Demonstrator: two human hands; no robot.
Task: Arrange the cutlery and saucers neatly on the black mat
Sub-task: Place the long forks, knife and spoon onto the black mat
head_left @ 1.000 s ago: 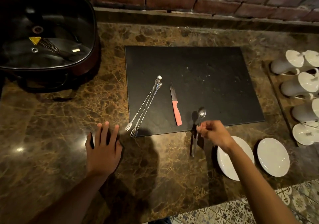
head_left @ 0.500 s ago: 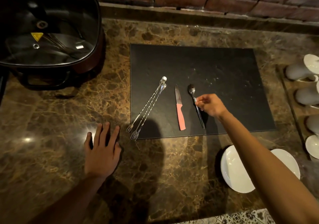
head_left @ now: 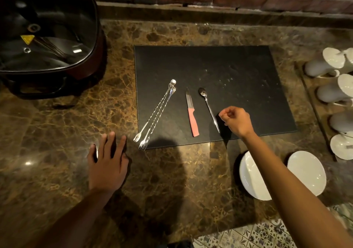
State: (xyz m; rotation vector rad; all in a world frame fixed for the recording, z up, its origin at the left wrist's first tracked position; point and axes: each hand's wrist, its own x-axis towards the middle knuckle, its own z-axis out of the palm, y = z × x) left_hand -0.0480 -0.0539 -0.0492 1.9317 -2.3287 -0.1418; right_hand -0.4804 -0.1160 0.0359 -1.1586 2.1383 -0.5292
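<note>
**Spoon's on the mat, saucers aren't**

Nearest, two white saucers [head_left: 305, 173] sit on the tabletop [head_left: 172, 180] off the mat's near right corner; left hand [head_left: 108, 168] lies flat, fingers spread, empty; right hand [head_left: 236, 121] hovers loosely curled just right of the spoon [head_left: 209, 108], gripping nothing; on the black mat [head_left: 229, 79], knife [head_left: 191, 113] lies left of the spoon, two long forks [head_left: 155, 114] overhang the left near edge.

Spoon [head_left: 208, 107] lies on the black mat [head_left: 238, 71] beside the knife [head_left: 191, 113] — right hand [head_left: 236, 121] curled, empty, just beside it.
</note>
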